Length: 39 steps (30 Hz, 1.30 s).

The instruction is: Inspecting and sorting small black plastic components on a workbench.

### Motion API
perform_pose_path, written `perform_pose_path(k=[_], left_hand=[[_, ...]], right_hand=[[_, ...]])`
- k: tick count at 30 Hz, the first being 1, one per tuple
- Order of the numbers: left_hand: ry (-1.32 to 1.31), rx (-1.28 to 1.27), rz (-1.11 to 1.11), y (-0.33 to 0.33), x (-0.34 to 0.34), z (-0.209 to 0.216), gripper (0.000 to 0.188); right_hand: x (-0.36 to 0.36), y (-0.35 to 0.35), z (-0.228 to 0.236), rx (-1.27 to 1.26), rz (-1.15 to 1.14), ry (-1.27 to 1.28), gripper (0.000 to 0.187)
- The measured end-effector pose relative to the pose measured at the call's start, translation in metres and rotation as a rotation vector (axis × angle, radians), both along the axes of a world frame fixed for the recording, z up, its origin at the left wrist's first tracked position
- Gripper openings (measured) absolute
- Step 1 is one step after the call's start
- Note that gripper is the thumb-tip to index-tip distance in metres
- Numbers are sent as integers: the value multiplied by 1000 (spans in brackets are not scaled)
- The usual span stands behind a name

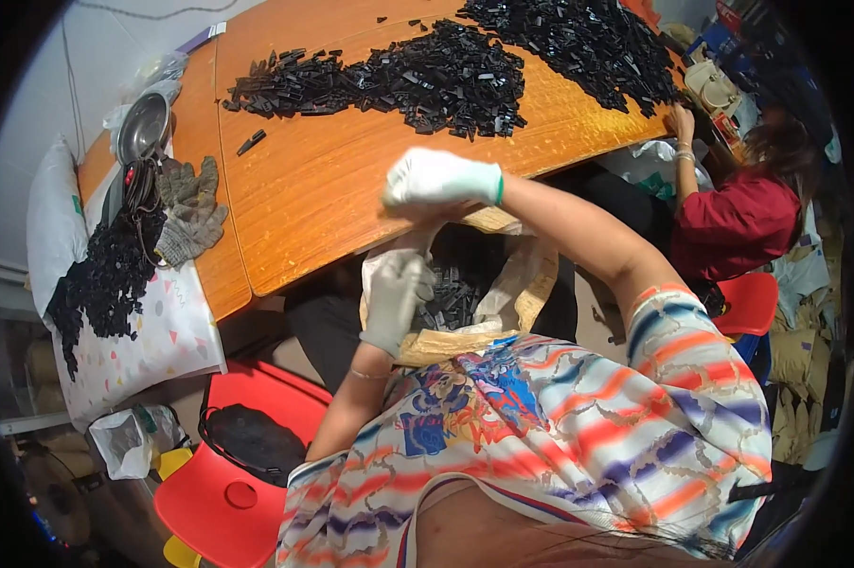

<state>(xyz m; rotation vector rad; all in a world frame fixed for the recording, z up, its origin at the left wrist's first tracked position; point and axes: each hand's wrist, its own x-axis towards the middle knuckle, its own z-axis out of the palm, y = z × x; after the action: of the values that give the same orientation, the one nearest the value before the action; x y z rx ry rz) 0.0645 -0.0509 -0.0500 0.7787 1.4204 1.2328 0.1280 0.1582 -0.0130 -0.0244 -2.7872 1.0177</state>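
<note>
A sack (446, 346) with a rolled-down yellowish rim stands in my lap at the table's edge, with small black plastic pieces (451, 301) inside. My left hand (396, 301), in a pale work glove, is at the sack's left side with its fingers curled; what they hold, if anything, is hidden. Above the sack's far rim, by the table edge, my right hand (441, 180) is closed in a white glove with a green cuff. Its fingertips are blurred and turned away, so I cannot make out what is in them.
On the wooden table (313, 194) lie a long heap of black pieces (436, 80), another heap (588, 47) and a lone piece (251, 143). At left are a metal bowl (145, 128), spare gloves (188, 213) and a red chair (228, 511). A co-worker in a red top (739, 222) sits right.
</note>
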Motion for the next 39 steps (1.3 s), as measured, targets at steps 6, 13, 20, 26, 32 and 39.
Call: perform_pose_path(k=[6, 13, 20, 26, 32, 39], left_hand=[[847, 142, -105, -8, -10, 14, 31], [1264, 233, 356, 48, -117, 30, 34], [1679, -93, 338, 138, -236, 14, 44], [1653, -158, 145, 166, -222, 17, 40], [1671, 130, 89, 153, -184, 5, 35], [1399, 345, 57, 96, -144, 8, 44]], right_hand=[[-75, 56, 5, 384, -586, 115, 20], [-130, 91, -2, 592, -627, -52, 21], [-142, 88, 3, 718, -500, -159, 21], [-109, 82, 2, 695, -392, -53, 16], [-68, 61, -9, 725, -307, 123, 15], [-25, 45, -7, 584, -481, 187, 26]])
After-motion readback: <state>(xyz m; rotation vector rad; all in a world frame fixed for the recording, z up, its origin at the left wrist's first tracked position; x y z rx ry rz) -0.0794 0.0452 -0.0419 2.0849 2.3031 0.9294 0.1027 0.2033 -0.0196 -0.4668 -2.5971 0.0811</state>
